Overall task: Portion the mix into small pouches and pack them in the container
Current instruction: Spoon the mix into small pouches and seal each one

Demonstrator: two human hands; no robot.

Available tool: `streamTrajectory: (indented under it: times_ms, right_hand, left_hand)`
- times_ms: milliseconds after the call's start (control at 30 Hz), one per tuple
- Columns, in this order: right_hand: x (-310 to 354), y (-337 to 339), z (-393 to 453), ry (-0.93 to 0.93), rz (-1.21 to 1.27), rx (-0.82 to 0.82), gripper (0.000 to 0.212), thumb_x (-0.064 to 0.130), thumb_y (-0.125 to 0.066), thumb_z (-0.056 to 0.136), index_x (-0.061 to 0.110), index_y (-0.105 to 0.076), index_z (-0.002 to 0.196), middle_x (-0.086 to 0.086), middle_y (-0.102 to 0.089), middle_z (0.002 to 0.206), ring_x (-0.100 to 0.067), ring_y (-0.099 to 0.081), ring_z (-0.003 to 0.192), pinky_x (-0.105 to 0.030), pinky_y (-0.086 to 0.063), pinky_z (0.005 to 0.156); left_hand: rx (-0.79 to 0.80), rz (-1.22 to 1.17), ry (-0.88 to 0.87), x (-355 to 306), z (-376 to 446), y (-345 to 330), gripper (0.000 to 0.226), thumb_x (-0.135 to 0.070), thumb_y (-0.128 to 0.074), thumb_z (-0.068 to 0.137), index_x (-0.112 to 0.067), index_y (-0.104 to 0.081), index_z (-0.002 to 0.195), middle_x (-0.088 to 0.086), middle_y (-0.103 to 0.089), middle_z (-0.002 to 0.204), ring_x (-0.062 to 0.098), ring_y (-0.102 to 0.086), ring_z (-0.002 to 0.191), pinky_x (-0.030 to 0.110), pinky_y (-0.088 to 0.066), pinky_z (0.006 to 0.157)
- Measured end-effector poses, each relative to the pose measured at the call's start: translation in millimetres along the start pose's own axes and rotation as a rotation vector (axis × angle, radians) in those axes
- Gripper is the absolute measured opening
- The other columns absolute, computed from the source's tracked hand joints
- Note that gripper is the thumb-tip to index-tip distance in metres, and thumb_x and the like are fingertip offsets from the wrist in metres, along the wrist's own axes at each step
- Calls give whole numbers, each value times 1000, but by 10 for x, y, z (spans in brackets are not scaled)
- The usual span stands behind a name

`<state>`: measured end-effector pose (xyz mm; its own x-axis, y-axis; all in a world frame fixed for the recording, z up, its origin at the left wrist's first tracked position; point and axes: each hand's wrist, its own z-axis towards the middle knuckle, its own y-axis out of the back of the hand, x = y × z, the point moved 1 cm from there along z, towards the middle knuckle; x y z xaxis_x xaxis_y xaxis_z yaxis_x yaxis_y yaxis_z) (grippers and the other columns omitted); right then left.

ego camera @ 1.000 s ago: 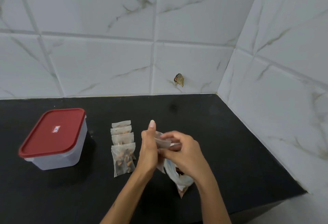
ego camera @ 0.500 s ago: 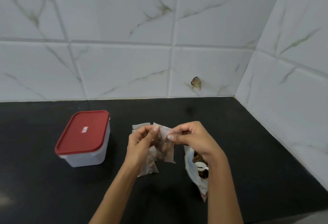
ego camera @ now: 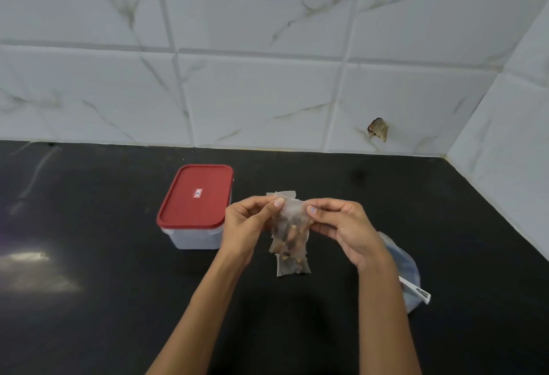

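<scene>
Forearms enter from the bottom edge, both raised over the black counter [ego camera: 89,300]. Large clear bag [ego camera: 407,273] lies on the counter by the right wrist, partly hidden behind that arm; a white clip or scoop handle [ego camera: 416,290] sticks out of it, contents not readable. Filled pouches [ego camera: 292,264] lie in a row on the counter under the hands; only the nearest shows clearly, brown mix inside, and one top edge peeks out beyond the fingers. Left hand [ego camera: 248,226] grip: thumb and fingers pressed together on the left top corner of a small translucent pouch [ego camera: 289,223]. Right hand [ego camera: 341,226] grip: same pinch on the right top corner. Pouch hangs between them, above the counter, brown mix bunched in its lower half; cannot tell if the top is sealed. Rectangular plastic container [ego camera: 194,236], clear body, sits just left of the left hand, red lid [ego camera: 196,196] on it, small label at lid centre. Beyond: white marble-pattern tile wall [ego camera: 267,92], with a chipped hole [ego camera: 378,129] low at right near the corner.
</scene>
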<state>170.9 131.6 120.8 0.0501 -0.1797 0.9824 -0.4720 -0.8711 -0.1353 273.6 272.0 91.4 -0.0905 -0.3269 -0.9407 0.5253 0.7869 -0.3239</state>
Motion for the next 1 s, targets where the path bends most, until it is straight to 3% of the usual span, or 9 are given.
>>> streamTrajectory:
  times_ms: [100, 233, 433, 667, 900, 1000]
  right_hand:
    - [-30, -20, -11, 31, 1, -45, 25, -5, -64, 84, 15, -70, 99, -8, -73, 81, -18, -69, 85, -34, -56, 83]
    - [-65, 19, -17, 55, -58, -88, 31, -5, -61, 87, 17, -66, 108, -4, -74, 79, -14, -71, 83, -24, -56, 74]
    - [-169, -75, 28, 173, -441, -43, 29, 22, -77, 78, 30, -70, 105, 15, -66, 113, -1, -58, 110, -26, -50, 90]
    - [-205, -126, 91, 210, -413, 9, 6, 12, -75, 80, 12, -76, 86, -4, -75, 84, -16, -71, 84, -33, -58, 78]
    - [-205, -170, 151, 227, -439, 9, 7, 14, -72, 83, 16, -75, 77, -4, -73, 77, -16, -71, 77, -31, -58, 71]
    - [-222, -213, 180, 252, -479, 25, 10, 17, -69, 85, 18, -74, 76, -2, -72, 76, -12, -69, 75, -26, -57, 68]
  left_hand:
    - [7, -6, 34, 6, -8, 54, 15, -12, -70, 71, -4, -73, 82, 8, -74, 77, 18, -70, 74, 28, -59, 63]
    - [95, -10, 80, 71, -21, 131, 19, -14, -66, 76, -2, -73, 89, 12, -73, 86, 22, -70, 82, 36, -58, 74]
    - [136, 140, 20, 120, -17, 136, 17, -10, -65, 82, -2, -73, 95, 10, -75, 91, 21, -70, 88, 31, -58, 78]
    - [146, 211, -23, 147, 17, 136, 10, -8, -72, 79, -4, -74, 87, 9, -76, 84, 18, -72, 81, 26, -57, 71]
    - [191, 329, -108, 156, 40, 127, 7, -3, -64, 89, 2, -69, 88, 1, -72, 77, 14, -68, 76, 25, -57, 71]
    - [179, 352, -134, 166, 55, 120, 7, -5, -62, 90, 1, -67, 90, 4, -71, 81, 20, -69, 80, 29, -57, 74]
